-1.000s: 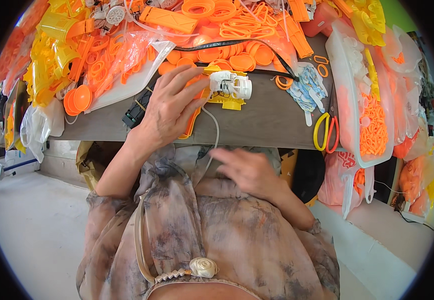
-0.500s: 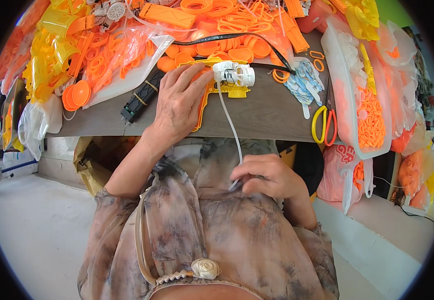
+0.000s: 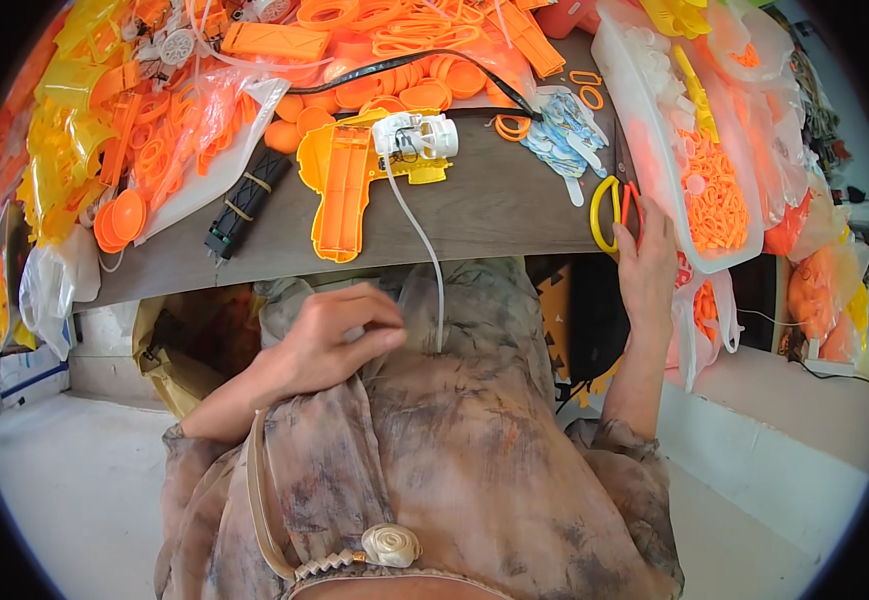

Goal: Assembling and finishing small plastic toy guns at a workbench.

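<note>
At the table's right front edge, my right hand (image 3: 648, 258) has its fingers around the red handle loop of a pair of scissors (image 3: 605, 222), which lies on the table. My left hand (image 3: 340, 335) hovers above my lap with bent fingers, the thumb apart and nothing visible in it. Near the table's middle lies a yellow toy-gun-shaped shell (image 3: 434, 172) with an orange grip piece (image 3: 341, 205). A white cylindrical part (image 3: 438, 137) with thin dark wires sits on its upper right. From this part a pale flexible tube (image 3: 421, 230) hangs over the edge toward my lap.
Left of the shell lies a black box-shaped part (image 3: 245, 205) with bands around it. Orange parts (image 3: 425, 95) are heaped behind. A translucent bin (image 3: 725, 258) holding small orange rings stands at the right. Blue-white patterned pieces (image 3: 562, 140) lie beside the scissors.
My left hand has left the yellow shell and come back over my lap. My right hand has let go of the tube and moved right to the scissors. The view has shifted slightly.
</note>
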Tool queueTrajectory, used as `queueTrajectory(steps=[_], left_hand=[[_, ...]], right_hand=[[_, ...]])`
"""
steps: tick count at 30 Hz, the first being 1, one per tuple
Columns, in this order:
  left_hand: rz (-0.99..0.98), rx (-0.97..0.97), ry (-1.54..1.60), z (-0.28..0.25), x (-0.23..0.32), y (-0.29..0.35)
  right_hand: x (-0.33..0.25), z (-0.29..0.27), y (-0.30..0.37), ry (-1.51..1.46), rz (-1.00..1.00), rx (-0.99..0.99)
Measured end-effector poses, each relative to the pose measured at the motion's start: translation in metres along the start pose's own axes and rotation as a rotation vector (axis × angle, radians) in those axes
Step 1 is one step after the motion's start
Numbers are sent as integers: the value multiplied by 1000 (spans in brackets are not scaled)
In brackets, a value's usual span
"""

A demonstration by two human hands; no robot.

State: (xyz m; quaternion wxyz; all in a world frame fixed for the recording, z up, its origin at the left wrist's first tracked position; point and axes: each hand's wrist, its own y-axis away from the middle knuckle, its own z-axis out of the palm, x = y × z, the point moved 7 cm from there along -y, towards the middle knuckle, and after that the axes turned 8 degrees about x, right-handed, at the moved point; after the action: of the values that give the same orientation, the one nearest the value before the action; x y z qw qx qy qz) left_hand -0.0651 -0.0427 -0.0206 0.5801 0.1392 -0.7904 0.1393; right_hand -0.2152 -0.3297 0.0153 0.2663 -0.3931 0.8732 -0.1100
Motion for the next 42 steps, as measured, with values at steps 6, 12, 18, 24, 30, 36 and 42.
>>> queueTrajectory(steps=[6,12,18,24,30,36,42], left_hand=[[-363,59,509,37,-48,-21],[-436,39,777,54,-55,-29],[-510,59,940,55,-60,-22],[-607,90,1012,54,-58,-16],[-626,111,1005,52,-62,-13],[-606,134,976,50,-66,-12],[-619,145,952,50,-66,-12]], right_hand=[[20,21,-6,179,-50,37],[25,13,20,-215,390,-33],[-10,7,73,-869,343,182],[-50,46,122,-935,35,-662],[-72,63,131,-702,160,-962],[-85,63,120,-648,31,-848],[-89,62,118,-622,-16,-829]])
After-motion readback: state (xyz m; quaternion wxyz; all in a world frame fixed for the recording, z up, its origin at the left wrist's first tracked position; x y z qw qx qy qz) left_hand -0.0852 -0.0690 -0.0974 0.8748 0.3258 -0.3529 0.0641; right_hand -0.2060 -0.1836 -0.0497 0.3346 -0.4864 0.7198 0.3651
